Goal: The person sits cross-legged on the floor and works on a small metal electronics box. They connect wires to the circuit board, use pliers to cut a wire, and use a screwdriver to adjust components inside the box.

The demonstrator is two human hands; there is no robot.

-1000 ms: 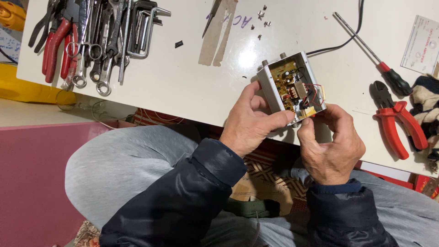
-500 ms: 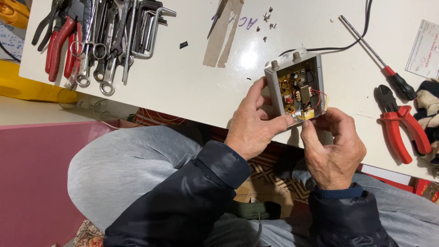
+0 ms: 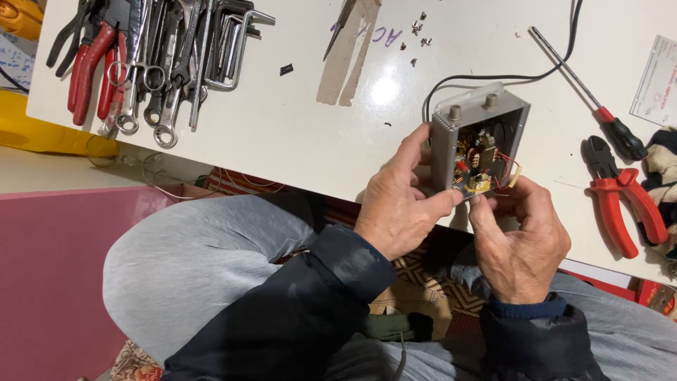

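I am holding a small grey metal box (image 3: 479, 152) with its cover off, so the circuit board (image 3: 482, 161) inside, crowded with coils, red wires and a yellow part, faces up at me. The box sits over the near edge of the white table (image 3: 296, 134), its long axis running away from me and leaning a little to the right; the end with two round knobs points away and the open end points toward my lap. My left hand (image 3: 398, 204) is closed around the box's left wall, thumb along the near corner and fingers up the side. My right hand (image 3: 518, 236) is curled at the near end of the box, fingertips pinching at the board's edge by the yellow part; exactly what they grip I cannot tell. A black cable (image 3: 493, 76) runs from behind the box across the table. Right of the box lie a screwdriver (image 3: 589, 95) with a red and black handle and red-handled cutters (image 3: 624, 201), well apart from my hands. Beyond the box, small loose screws (image 3: 416, 32) are scattered near two strips of tan tape (image 3: 349, 53). Far to the left of the box lies a heap of wrenches (image 3: 159, 63), hex keys and red-handled pliers (image 3: 88, 67). My hands hide the near end of the box.
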